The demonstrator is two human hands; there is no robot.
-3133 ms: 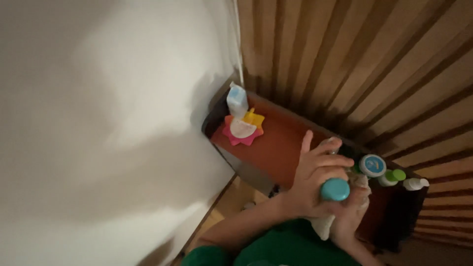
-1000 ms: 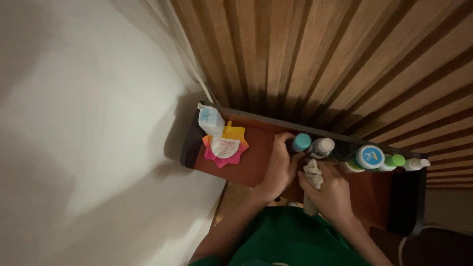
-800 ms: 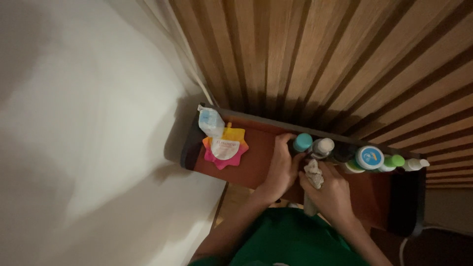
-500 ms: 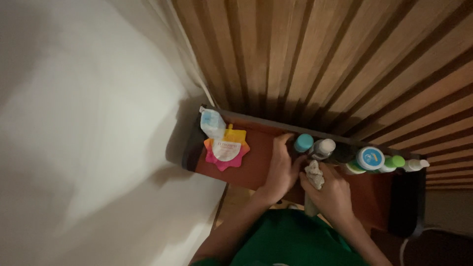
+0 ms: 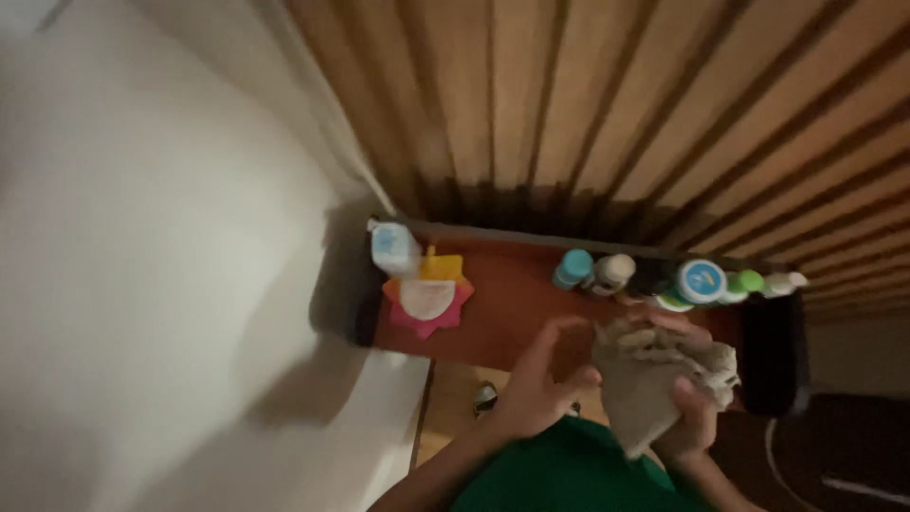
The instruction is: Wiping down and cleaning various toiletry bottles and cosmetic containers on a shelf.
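My right hand (image 5: pixel 692 417) is closed around a crumpled grey cloth (image 5: pixel 654 374) held above the front of a reddish-brown shelf (image 5: pixel 507 299). My left hand (image 5: pixel 540 379) is open beside the cloth, fingers spread, holding nothing. A teal-capped bottle (image 5: pixel 573 268) stands at the back of the shelf next to a white-capped bottle (image 5: pixel 614 273), a round jar with a blue lid (image 5: pixel 700 282) and green-capped bottles (image 5: pixel 749 283).
A small pale blue bottle (image 5: pixel 391 248) and a white pad on pink and yellow star-shaped pieces (image 5: pixel 428 301) sit at the shelf's left end. A slatted wooden wall (image 5: pixel 588 104) rises behind. A white bed surface (image 5: pixel 161 284) lies to the left.
My left hand let go of the teal-capped bottle, which now stands in the row, and drew back toward me. My right hand lifted the cloth up.
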